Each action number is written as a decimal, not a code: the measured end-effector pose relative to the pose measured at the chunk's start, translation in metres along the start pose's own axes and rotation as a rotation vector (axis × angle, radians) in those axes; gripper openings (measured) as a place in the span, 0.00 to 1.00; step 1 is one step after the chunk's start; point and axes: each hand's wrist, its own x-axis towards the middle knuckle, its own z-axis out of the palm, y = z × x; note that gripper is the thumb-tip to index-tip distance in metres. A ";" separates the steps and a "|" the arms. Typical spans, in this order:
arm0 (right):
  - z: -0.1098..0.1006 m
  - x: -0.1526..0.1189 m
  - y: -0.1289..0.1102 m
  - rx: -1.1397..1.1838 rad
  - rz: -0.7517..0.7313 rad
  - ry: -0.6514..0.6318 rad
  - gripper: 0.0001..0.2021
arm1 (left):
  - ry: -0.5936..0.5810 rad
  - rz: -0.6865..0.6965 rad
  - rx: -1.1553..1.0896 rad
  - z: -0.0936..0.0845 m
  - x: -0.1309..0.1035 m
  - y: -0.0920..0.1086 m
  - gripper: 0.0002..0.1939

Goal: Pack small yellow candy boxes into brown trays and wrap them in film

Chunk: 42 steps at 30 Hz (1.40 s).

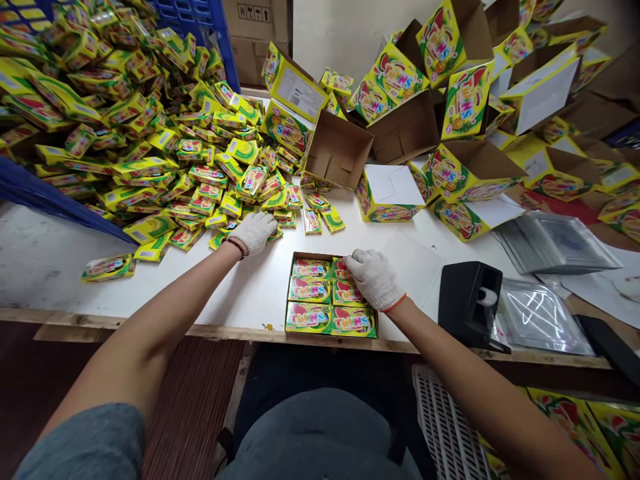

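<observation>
One carton (315, 255) of six packs (347, 292) is touched by the right hand (373, 276), left hand (253, 233) apart, both grips unclear, on a white desk (235, 293) above reddish flooring (193, 400).

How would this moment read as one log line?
left hand: over loose packs, grip unclear | right hand: at upper-right pack in open box | box: six packs visible | black tape dispenser: to its right

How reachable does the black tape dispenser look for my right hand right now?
Probably yes: the black tape dispenser stands close to the right hand, with nothing tall on the tabletop between them, though that hand is at the open box.
</observation>
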 end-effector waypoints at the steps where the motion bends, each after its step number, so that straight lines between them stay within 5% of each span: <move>1: -0.003 0.002 0.002 0.005 -0.020 -0.029 0.13 | 0.006 0.011 -0.010 -0.001 0.002 -0.001 0.20; 5: -0.013 0.008 0.008 0.136 -0.061 -0.083 0.10 | 0.024 0.004 -0.064 -0.003 0.008 -0.001 0.14; 11: 0.004 0.004 0.016 0.334 0.006 0.112 0.14 | 0.060 -0.098 -0.132 -0.007 -0.006 0.003 0.13; 13: 0.009 0.007 0.021 0.432 0.020 0.168 0.18 | 0.184 -0.205 -0.221 -0.013 -0.014 0.009 0.14; 15: 0.009 0.010 0.025 0.471 0.020 0.172 0.16 | 0.429 -0.277 -0.364 -0.023 -0.025 0.023 0.15; 18: 0.003 0.009 0.024 0.360 -0.019 0.099 0.09 | 0.702 -0.132 -0.476 -0.041 -0.045 0.060 0.14; 20: 0.000 0.002 0.019 0.261 -0.036 0.084 0.07 | 0.666 0.050 -0.384 -0.051 -0.061 0.092 0.13; 24: 0.004 -0.012 0.009 0.210 -0.038 0.148 0.09 | 0.366 0.193 -0.152 -0.066 -0.084 0.141 0.15; 28: 0.009 -0.015 0.006 0.256 -0.019 0.212 0.12 | 0.154 0.236 -0.196 -0.078 -0.088 0.140 0.31; 33: 0.004 -0.008 0.013 0.590 -0.087 0.188 0.14 | 0.123 0.286 -0.228 -0.091 -0.079 0.127 0.25; 42: 0.001 0.026 0.026 0.628 -0.111 0.021 0.10 | 0.111 0.496 -0.308 -0.076 -0.073 0.174 0.22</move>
